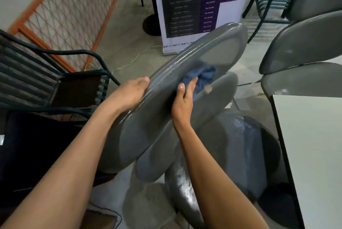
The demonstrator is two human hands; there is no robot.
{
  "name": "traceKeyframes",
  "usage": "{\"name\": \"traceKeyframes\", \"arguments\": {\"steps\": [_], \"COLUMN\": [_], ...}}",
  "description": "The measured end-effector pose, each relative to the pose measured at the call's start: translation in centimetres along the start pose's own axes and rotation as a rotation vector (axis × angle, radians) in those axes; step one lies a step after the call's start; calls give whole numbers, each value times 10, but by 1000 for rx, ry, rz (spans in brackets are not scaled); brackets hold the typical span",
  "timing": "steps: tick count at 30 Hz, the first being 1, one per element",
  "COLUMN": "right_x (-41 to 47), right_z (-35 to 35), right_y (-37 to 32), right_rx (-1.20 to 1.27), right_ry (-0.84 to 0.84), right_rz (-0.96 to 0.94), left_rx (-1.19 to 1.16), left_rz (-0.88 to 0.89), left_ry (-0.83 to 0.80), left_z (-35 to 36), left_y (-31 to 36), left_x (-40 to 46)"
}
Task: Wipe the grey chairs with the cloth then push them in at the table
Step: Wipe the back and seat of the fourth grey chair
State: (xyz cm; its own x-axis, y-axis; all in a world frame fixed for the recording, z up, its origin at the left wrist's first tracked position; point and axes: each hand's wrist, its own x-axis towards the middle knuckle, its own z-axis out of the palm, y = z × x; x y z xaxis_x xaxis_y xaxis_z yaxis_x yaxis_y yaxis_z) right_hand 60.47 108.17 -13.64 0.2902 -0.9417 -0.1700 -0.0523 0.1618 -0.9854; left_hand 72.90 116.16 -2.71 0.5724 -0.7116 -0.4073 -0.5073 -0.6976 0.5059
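Now I hold the grey chair (166, 110) by its backrest, and I take this chair as my landmark. My left hand (129, 95) grips the outer edge of the backrest, with the fingers curled over the rim, so I cannot see their tips. My right hand (184, 99) presses a bunched blue cloth (200, 78) against the inner face of the backrest, near its upper part; the thumb and fingers are closed around the cloth. The seat (222, 154) of the chair lies below the backrest and looks shiny, with its front edge close to the white table (311, 145), which stands to the right of the chair. Beyond the chair on the right, two more grey chairs (303, 43) stand at the far side of the same table. To the left of the chair there is a dark green slatted armchair (46, 73), and behind it an orange mesh fence (70, 12). Behind the chair a standing banner (199, 2) with blurred text rests on the concrete floor (125, 30).
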Motion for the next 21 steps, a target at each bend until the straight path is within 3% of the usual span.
{"name": "traceKeyframes", "arguments": {"steps": [4,8,13,17,21], "right_x": [-11,-7,-54,-89,-51], "right_z": [-2,7,20,33,32], "right_y": [36,21,-22,-33,-35], "right_rx": [88,156,103,-7,-272], "right_ry": [13,44,58,-148,-121], "right_rz": [333,443,110,-278,-396], "left_rx": [11,57,125,53,-88], "left_rz": [43,35,-19,19,77], "left_ry": [-27,41,91,84,37], "left_z": [-1,6,9,8,-1], "left_y": [-21,-20,-12,-18,-35], "left_x": [-25,-30,-31,-29,-40]}}
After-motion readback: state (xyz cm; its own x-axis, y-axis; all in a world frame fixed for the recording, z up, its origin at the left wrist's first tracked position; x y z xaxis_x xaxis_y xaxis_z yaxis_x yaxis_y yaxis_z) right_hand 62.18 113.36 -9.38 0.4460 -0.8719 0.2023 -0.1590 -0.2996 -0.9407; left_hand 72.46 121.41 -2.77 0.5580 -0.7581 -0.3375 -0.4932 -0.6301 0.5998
